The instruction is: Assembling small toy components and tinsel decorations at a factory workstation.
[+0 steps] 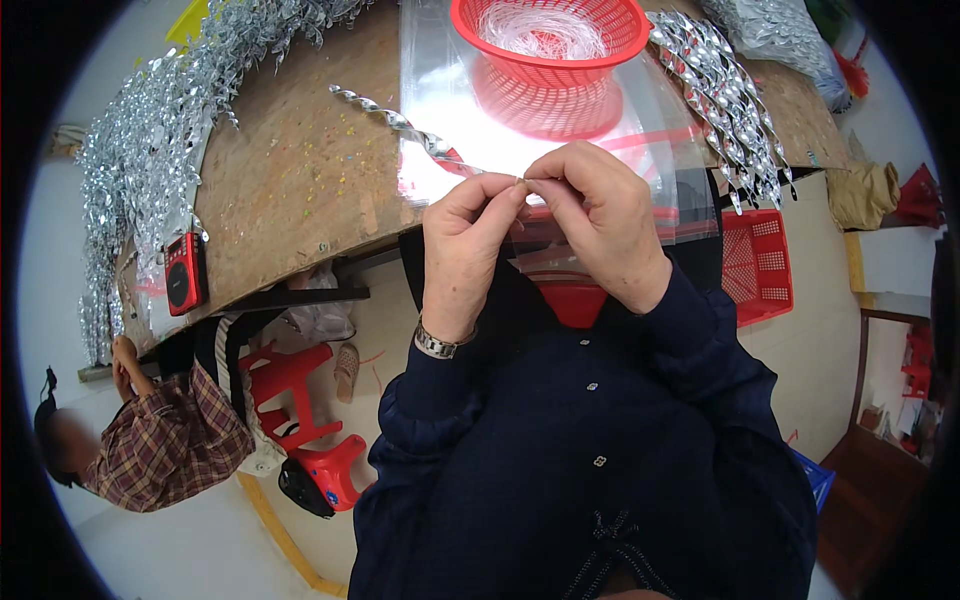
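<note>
My left hand and my right hand meet fingertip to fingertip above the near edge of the table. Both are closed in a pinch on a fine thread, most of which the fingers hide. That thread runs to a silver twisted foil strip, which lies slantwise on the table just beyond my left hand. Beyond my hands stands a red plastic basket with a loose coil of pale thread inside. Clear plastic sheeting lies under the basket.
Silver twisted strips hang over the table's right edge. More silver tinsel heaps along the left, near a red radio. A person in a plaid shirt sits at left by red stools. A red crate stands below right.
</note>
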